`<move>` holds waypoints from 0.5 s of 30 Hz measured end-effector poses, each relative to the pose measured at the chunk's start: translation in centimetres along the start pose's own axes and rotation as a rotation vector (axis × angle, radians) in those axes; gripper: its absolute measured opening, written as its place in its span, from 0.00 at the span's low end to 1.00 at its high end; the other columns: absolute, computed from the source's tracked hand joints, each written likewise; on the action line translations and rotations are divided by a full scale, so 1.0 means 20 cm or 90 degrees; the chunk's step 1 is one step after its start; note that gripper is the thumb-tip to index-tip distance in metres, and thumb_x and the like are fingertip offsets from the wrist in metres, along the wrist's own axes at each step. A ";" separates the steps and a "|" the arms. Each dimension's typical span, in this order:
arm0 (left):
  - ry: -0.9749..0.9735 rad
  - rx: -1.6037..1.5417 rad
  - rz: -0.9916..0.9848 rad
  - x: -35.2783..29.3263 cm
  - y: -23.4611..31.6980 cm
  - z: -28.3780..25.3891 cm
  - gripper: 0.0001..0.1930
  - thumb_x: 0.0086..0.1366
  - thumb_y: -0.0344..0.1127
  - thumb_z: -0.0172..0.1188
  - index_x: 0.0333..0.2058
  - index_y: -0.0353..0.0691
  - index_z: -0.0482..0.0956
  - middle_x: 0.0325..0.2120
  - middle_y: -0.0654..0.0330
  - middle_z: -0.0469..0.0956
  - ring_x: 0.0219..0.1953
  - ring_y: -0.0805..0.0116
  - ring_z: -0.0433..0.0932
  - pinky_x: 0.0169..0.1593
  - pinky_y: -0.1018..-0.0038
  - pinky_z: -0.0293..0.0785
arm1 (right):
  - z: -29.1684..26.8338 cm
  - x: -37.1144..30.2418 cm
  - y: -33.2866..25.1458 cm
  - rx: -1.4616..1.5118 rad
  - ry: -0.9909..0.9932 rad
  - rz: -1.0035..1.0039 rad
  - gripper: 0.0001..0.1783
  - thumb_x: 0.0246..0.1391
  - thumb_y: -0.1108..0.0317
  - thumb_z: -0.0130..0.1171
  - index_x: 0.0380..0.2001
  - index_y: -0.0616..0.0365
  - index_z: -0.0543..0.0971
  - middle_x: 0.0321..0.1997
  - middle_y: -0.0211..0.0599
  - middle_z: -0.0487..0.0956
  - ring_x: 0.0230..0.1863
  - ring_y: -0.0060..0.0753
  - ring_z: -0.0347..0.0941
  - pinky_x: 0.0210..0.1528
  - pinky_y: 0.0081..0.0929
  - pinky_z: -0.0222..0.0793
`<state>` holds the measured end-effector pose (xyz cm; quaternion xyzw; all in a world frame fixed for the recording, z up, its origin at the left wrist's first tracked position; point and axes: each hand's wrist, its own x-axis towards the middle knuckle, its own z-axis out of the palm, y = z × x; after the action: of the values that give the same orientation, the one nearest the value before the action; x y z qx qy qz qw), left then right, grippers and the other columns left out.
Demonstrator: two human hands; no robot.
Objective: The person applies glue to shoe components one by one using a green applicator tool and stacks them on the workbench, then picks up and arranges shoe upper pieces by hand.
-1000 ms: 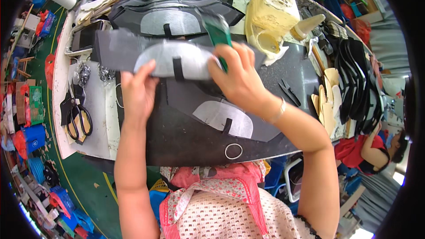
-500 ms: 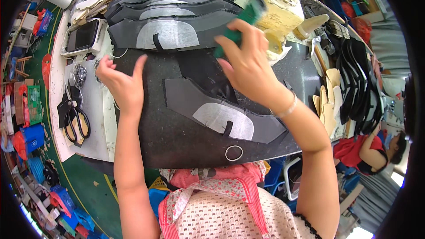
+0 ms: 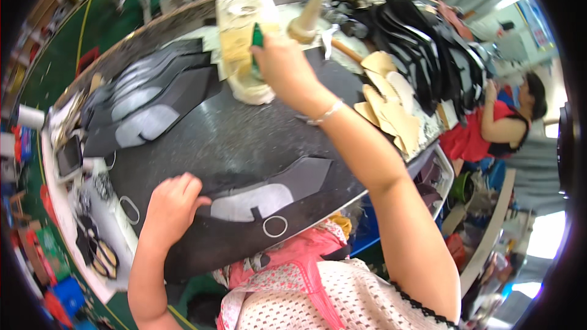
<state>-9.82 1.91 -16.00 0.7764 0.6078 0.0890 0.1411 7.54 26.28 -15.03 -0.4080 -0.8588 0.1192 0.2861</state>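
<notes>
My right hand [image 3: 284,64] grips a flat green tool [image 3: 257,43] over a pale, yellow-stained container [image 3: 229,40]; the tool's lower end is at the container's near, open part. My left hand [image 3: 173,205] rests at the left end of a dark grey cut panel [image 3: 309,177], thumb apart from the loosely bent fingers, nothing seen in it. The panel has a whitish patch [image 3: 269,198] with a small black tab. A white ring [image 3: 275,227] lies by its near edge. Overlapping similar panels [image 3: 177,98] lie farther back at the left.
The black work surface [image 3: 226,128] has a second ring [image 3: 129,209] on it. Scissors [image 3: 103,255] and a dark-screened device [image 3: 70,154] sit at the left. Cream cut pieces [image 3: 388,107], a cone-shaped pot [image 3: 307,18] and hanging black pieces [image 3: 416,49] are right. Another person [image 3: 495,122] sits beyond.
My view has turned, shifting the table in the picture. My right hand has brought the green tool from beside the stacked panels to the container. My left hand has come down to the near panel.
</notes>
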 end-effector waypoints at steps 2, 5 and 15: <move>0.005 0.014 0.039 -0.03 0.07 -0.06 0.13 0.55 0.38 0.65 0.29 0.39 0.70 0.27 0.58 0.74 0.27 0.57 0.74 0.32 0.64 0.69 | 0.00 -0.07 0.00 -0.049 0.033 0.064 0.22 0.55 0.58 0.62 0.41 0.65 0.68 0.38 0.55 0.74 0.36 0.58 0.76 0.36 0.47 0.72; 0.010 -0.058 0.041 -0.07 0.13 -0.11 0.13 0.51 0.34 0.68 0.28 0.38 0.71 0.26 0.54 0.76 0.25 0.53 0.74 0.30 0.62 0.69 | -0.12 -0.31 0.01 0.104 -0.119 -0.097 0.27 0.51 0.52 0.64 0.42 0.64 0.71 0.40 0.53 0.75 0.40 0.59 0.74 0.43 0.47 0.71; -0.112 -0.221 -0.182 -0.07 0.01 0.09 0.21 0.52 0.45 0.71 0.28 0.37 0.70 0.18 0.51 0.76 0.25 0.47 0.78 0.28 0.60 0.70 | -0.43 -0.66 0.34 0.069 -0.428 -0.065 0.16 0.59 0.56 0.56 0.32 0.59 0.79 0.34 0.47 0.79 0.39 0.52 0.77 0.42 0.42 0.73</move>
<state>-9.37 0.23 -17.53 0.6516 0.6723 0.1034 0.3357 23.56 20.11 -16.21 -0.2864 -0.9167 0.2782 0.0139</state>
